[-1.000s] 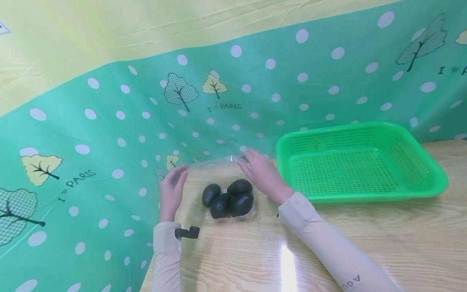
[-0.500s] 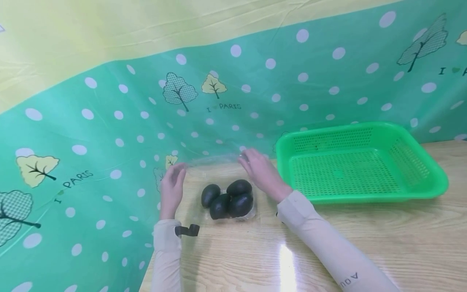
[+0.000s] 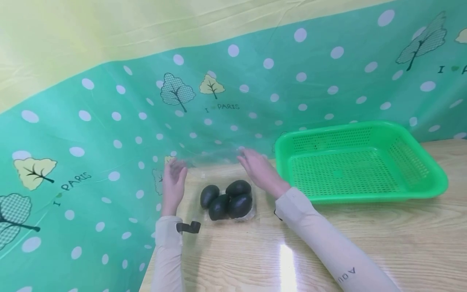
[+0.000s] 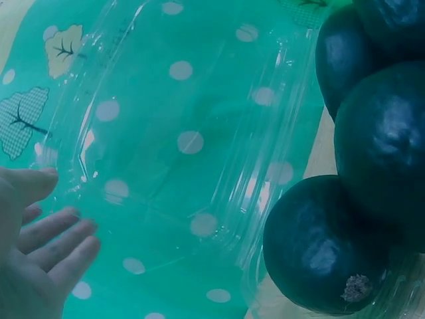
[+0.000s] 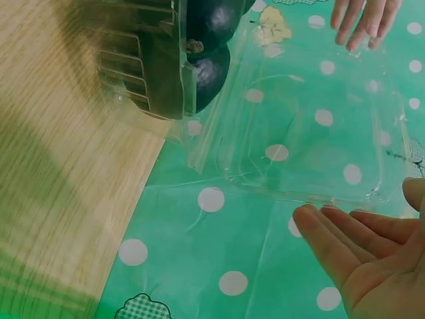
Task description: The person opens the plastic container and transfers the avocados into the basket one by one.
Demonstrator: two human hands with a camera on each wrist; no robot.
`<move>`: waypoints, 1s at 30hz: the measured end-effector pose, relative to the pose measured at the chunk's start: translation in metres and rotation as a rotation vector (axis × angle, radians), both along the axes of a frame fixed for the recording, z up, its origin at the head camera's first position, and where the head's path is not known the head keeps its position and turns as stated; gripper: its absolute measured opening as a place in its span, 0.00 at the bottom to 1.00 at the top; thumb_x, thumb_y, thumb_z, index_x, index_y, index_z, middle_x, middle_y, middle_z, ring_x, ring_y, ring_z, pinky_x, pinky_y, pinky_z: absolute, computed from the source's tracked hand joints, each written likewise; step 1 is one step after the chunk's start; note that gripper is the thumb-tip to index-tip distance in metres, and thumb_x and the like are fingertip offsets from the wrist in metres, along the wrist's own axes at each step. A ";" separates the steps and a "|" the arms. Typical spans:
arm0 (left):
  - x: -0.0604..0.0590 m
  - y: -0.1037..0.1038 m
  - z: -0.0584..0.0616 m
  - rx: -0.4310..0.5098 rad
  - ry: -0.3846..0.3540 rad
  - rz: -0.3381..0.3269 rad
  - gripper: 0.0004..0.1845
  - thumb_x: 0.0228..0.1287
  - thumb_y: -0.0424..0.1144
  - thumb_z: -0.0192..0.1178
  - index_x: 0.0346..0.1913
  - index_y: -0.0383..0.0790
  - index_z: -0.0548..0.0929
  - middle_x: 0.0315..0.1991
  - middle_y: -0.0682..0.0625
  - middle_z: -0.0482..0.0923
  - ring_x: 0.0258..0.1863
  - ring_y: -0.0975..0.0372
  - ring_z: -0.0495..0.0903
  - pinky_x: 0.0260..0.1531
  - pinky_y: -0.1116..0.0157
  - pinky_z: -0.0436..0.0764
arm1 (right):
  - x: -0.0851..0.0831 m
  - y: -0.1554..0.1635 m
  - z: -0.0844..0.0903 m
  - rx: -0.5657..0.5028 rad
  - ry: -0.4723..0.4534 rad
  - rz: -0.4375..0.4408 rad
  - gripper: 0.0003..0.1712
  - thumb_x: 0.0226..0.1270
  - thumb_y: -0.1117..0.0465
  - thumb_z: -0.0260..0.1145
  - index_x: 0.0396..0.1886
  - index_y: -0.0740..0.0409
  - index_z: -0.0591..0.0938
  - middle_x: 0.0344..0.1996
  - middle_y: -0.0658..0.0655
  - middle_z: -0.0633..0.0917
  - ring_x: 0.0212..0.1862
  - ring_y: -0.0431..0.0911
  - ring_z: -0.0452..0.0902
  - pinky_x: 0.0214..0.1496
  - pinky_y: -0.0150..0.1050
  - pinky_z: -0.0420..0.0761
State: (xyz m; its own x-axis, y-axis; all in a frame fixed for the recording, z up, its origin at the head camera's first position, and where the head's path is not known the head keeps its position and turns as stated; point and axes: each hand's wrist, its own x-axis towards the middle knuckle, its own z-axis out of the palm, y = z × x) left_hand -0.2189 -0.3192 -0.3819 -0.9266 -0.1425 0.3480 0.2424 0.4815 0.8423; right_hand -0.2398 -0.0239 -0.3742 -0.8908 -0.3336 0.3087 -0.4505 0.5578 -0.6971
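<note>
Several dark avocados point(image 3: 238, 205) sit together in a clear plastic clamshell box point(image 3: 255, 215) on the table. Its transparent lid point(image 5: 299, 133) stands raised on the far side, faint in the head view. At the lid's left end is my left hand point(image 3: 173, 182), fingers loosely extended; in the left wrist view they are at its edge, and contact is unclear. My right hand point(image 3: 260, 172) is at the other end. In the right wrist view its straight fingers point(image 5: 325, 246) lie along the lid's edge, thumb apart. Neither hand grips anything.
A green perforated plastic basket point(image 3: 354, 198) stands just right of my right hand. Behind everything hangs a green and yellow printed curtain point(image 3: 233, 117), which also runs down the left side. The wooden tabletop point(image 3: 248, 259) extends toward the front and right.
The clear lid has swung a little farther back from the avocados. My fingers have loosened at its ends, and both hands have stayed nearly in place.
</note>
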 end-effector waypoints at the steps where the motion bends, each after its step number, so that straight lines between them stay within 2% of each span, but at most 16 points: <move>1: 0.000 0.000 -0.001 -0.007 -0.008 0.000 0.31 0.74 0.41 0.53 0.75 0.42 0.57 0.68 0.39 0.69 0.69 0.49 0.68 0.71 0.52 0.65 | -0.001 0.000 0.000 0.002 -0.003 0.004 0.29 0.81 0.49 0.44 0.74 0.57 0.65 0.71 0.59 0.69 0.73 0.53 0.64 0.77 0.53 0.59; 6: -0.001 -0.001 -0.002 -0.032 -0.049 -0.015 0.33 0.75 0.44 0.52 0.77 0.42 0.54 0.72 0.40 0.64 0.71 0.50 0.64 0.72 0.51 0.63 | -0.003 0.003 0.000 0.025 -0.011 -0.004 0.32 0.80 0.47 0.45 0.76 0.56 0.61 0.73 0.59 0.67 0.73 0.54 0.63 0.76 0.50 0.61; 11: 0.001 0.000 0.001 -0.066 -0.073 -0.012 0.35 0.75 0.47 0.51 0.79 0.44 0.50 0.75 0.41 0.60 0.73 0.50 0.62 0.73 0.52 0.63 | -0.002 0.007 0.003 0.046 -0.014 -0.006 0.37 0.80 0.44 0.45 0.78 0.62 0.55 0.75 0.62 0.62 0.75 0.56 0.58 0.78 0.50 0.57; 17: 0.003 0.002 0.003 -0.089 -0.088 -0.012 0.37 0.75 0.49 0.51 0.79 0.45 0.48 0.77 0.44 0.56 0.74 0.49 0.61 0.72 0.51 0.64 | 0.002 0.009 0.006 0.044 -0.023 -0.009 0.39 0.79 0.43 0.46 0.78 0.63 0.54 0.75 0.64 0.61 0.75 0.57 0.57 0.78 0.51 0.57; 25: 0.003 0.000 -0.004 -0.083 -0.105 -0.019 0.35 0.75 0.46 0.52 0.78 0.44 0.52 0.74 0.39 0.60 0.71 0.44 0.64 0.70 0.47 0.66 | 0.003 0.009 0.007 0.052 0.000 -0.005 0.37 0.79 0.45 0.48 0.76 0.62 0.58 0.73 0.64 0.64 0.74 0.57 0.60 0.76 0.52 0.61; 30: 0.004 0.000 -0.008 -0.095 -0.098 -0.024 0.32 0.75 0.42 0.52 0.77 0.42 0.56 0.73 0.40 0.63 0.69 0.45 0.67 0.68 0.48 0.69 | 0.005 0.009 0.006 0.059 0.034 0.035 0.36 0.77 0.46 0.51 0.75 0.61 0.61 0.71 0.64 0.68 0.72 0.57 0.64 0.74 0.52 0.64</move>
State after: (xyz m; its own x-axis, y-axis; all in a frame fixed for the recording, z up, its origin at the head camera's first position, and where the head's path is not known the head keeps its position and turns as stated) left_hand -0.2152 -0.3193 -0.3898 -0.9597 -0.0904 0.2662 0.1733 0.5552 0.8135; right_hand -0.2351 -0.0152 -0.3686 -0.8674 -0.3830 0.3178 -0.4936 0.5811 -0.6471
